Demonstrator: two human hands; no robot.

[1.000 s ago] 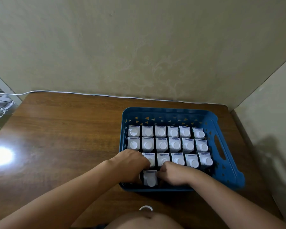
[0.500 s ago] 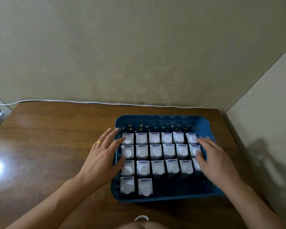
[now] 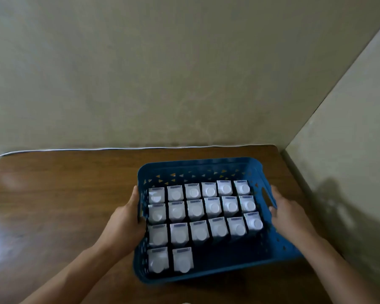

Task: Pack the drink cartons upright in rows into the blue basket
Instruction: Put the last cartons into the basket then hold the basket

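Observation:
The blue basket (image 3: 198, 164) stands on the wooden table, right of centre. Inside it, white drink cartons (image 3: 213, 208) with round caps stand upright in three full rows. A fourth row nearest me holds two cartons (image 3: 170, 260) at its left end, and the rest of that row is bare blue floor. My left hand (image 3: 124, 222) grips the basket's left wall, fingers hooked over the rim. My right hand (image 3: 289, 212) holds the right wall at the handle slot.
A white cable (image 3: 75, 149) runs along the table's back edge against the beige wall. A second wall (image 3: 342, 150) closes in right beside the basket. Bare wood table (image 3: 53, 205) stretches to the left, with a bright light glare at the far left.
Both hands left the front-row cartons, spread out to the basket's sides, and now grip its left and right walls. The basket looks slightly turned and closer.

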